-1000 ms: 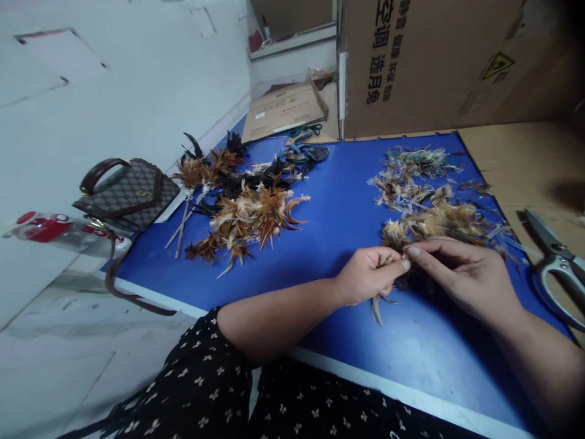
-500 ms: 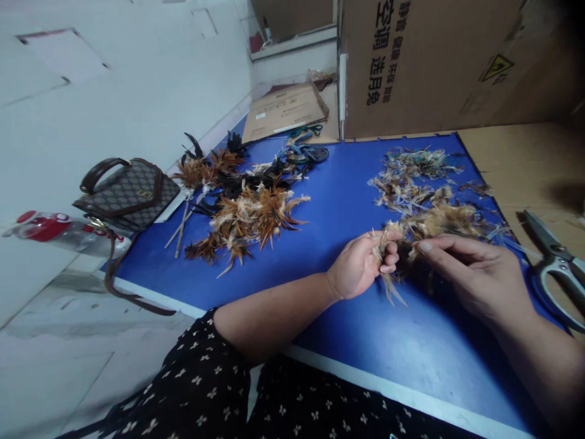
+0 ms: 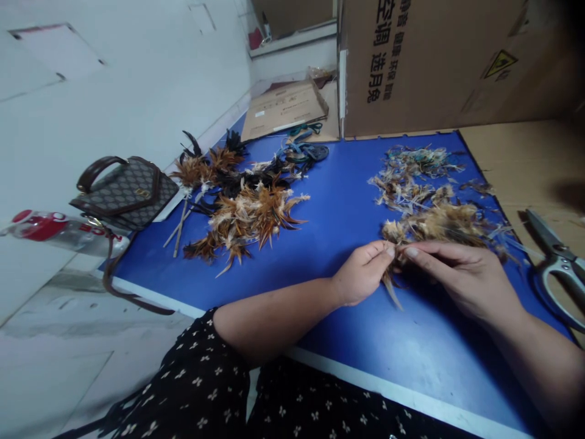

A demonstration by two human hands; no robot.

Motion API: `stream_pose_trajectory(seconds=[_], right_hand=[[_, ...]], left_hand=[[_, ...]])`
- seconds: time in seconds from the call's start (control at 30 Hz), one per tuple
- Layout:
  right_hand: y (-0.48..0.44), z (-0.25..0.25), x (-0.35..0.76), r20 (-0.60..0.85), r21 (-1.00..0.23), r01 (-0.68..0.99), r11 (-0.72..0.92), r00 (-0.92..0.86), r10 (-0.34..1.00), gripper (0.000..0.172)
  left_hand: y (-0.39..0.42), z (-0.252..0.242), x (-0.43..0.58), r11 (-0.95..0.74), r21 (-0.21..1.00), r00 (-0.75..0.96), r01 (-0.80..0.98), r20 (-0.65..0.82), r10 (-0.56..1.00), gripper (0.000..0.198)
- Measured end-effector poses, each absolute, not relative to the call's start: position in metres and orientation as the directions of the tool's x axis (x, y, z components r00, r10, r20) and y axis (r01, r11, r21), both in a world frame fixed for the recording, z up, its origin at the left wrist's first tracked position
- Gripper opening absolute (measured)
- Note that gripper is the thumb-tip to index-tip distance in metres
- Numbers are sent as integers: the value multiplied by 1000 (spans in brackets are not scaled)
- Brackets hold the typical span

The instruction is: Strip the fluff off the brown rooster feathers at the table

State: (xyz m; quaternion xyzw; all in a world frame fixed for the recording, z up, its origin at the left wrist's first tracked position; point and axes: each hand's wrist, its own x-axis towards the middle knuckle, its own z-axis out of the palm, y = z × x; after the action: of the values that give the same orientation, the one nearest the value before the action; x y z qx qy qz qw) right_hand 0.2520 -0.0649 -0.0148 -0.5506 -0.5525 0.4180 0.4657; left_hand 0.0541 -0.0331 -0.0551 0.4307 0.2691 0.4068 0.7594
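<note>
My left hand [image 3: 363, 273] and my right hand [image 3: 461, 277] meet fingertip to fingertip over the blue table top [image 3: 347, 213]. Both are closed in a pinch on a small bunch of brown feathers [image 3: 392, 285], whose pale quills hang down below my left fingers. Just behind my hands lies a loose pile of tan and brown feathers [image 3: 434, 222]. Further back is a thinner scatter of feather scraps [image 3: 411, 177].
Tied bundles of orange, brown and black feathers [image 3: 242, 207] lie at the left. A patterned handbag [image 3: 125, 192] and a plastic bottle [image 3: 59, 231] sit at the left edge. Scissors [image 3: 555, 262] rest at the right on cardboard. A large cardboard box [image 3: 434, 61] stands behind.
My left hand opened round the bunch half a second ago and has now pinched shut again against my right fingertips. The feathers turned in my grip.
</note>
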Motion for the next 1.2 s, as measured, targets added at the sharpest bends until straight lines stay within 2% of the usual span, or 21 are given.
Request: stream_pose_trajectory(seconds=[0.07, 0.13, 0.3, 0.47, 0.6, 0.73, 0.9, 1.07, 1.2], right_hand=[[-64, -15, 252, 72, -964, 258, 59, 43, 996, 44], [-65, -13, 251, 78, -965, 254, 68, 30, 996, 46], [-65, -10, 245, 144, -960, 241, 145, -18, 989, 40], [-63, -21, 247, 306, -881, 386, 275, 19, 952, 29], [-64, -22, 246, 381, -834, 441, 333, 23, 924, 32], [-64, -17, 242, 456, -790, 451, 416, -23, 890, 23], [-62, -15, 242, 498, -750, 447, 487, -101, 861, 19], [-61, -20, 246, 529, -715, 455, 531, -144, 836, 22], [-61, -20, 247, 582, -689, 450, 569, -125, 804, 35]], left_hand=[[-33, -56, 53, 215, 906, 455, -365, -28, 890, 43], [-33, -56, 53, 190, 910, 459, -368, 0, 888, 42], [-35, -50, 52, 311, 868, 603, -386, -18, 797, 49], [-38, -42, 53, 398, 802, 639, -446, -26, 769, 49], [-38, -41, 52, 316, 857, 613, -407, 0, 790, 50], [-37, -42, 48, 237, 931, 613, -276, -20, 790, 51], [-37, -44, 46, 250, 940, 624, -233, -53, 779, 51], [-37, -47, 51, 309, 887, 634, -343, -24, 773, 48], [-36, -50, 53, 360, 882, 672, -306, -68, 738, 53]])
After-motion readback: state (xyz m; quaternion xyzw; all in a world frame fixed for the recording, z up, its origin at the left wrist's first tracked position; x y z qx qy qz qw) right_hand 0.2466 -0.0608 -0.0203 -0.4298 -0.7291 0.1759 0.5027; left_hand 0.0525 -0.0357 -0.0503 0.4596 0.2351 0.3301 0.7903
